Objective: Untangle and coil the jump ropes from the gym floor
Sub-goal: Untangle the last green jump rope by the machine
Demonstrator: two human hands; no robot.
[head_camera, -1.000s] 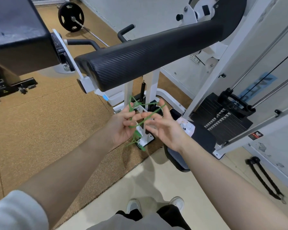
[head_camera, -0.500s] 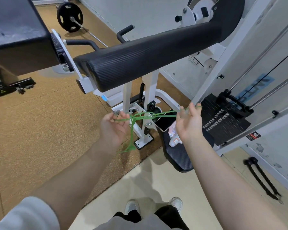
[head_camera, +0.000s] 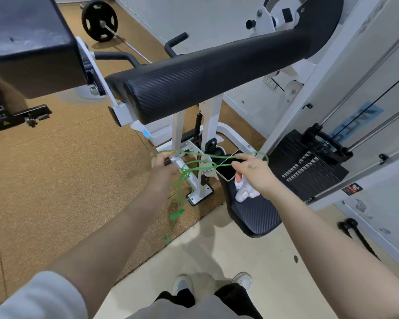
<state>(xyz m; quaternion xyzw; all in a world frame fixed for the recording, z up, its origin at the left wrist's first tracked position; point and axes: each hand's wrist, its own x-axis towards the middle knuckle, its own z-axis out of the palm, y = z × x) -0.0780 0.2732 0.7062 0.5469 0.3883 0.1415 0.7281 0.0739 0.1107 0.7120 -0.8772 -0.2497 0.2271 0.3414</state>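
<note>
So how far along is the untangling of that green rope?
Partly done: the green jump rope is off the floor, stretched between the left hand and right hand. In hand: a crossing of loops mid-span. Left: clearing that, the dangling tail, then coiling; no coil shows.

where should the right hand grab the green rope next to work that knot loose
Pinch the green jump rope at the crossing near, just beside the right hand, coming from above. There the strands cross in open air between both hands, while the slack tail hangs below the left hand.
</note>
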